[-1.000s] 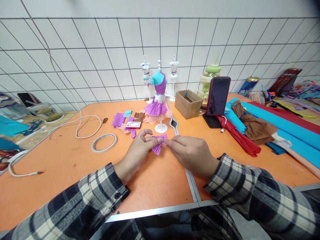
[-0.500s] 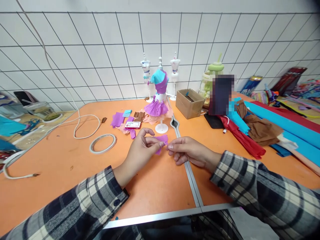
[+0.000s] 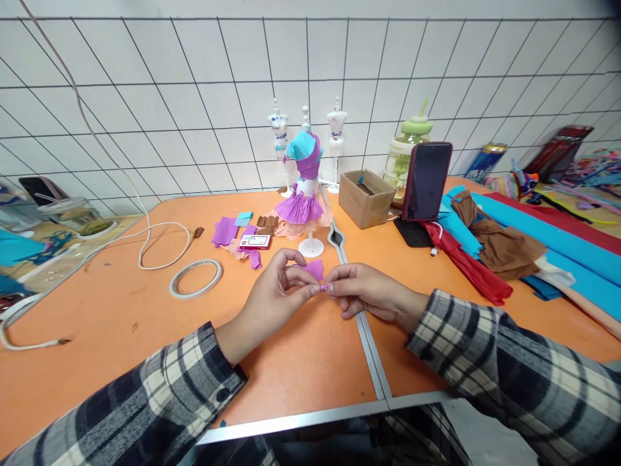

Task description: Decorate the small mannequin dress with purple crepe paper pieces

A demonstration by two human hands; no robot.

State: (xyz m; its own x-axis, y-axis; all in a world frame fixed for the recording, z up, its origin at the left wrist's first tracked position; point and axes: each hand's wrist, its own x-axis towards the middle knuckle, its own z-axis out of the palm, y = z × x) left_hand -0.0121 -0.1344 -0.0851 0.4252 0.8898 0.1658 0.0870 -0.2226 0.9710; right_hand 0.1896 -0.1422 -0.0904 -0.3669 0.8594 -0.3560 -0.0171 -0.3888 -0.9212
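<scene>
Orange tabletop (image 3: 291,369), metal-edged and crossed by a metal strip (image 3: 371,349), stands before a white tiled wall (image 3: 286,52). Near the middle, left hand (image 3: 276,291) and right hand (image 3: 373,289) pinch a purple paper piece (image 3: 314,268), just left of the strip. Dressed mannequin (image 3: 308,166) stands far centre; cardboard box (image 3: 361,204) to its right.

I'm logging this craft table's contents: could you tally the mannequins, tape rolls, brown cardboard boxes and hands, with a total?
Mannequins: 3 (front, rear left, rear right)
Tape roll: 1
Brown cardboard box: 1
Hands: 2 (left hand, right hand)
Total: 7
</scene>
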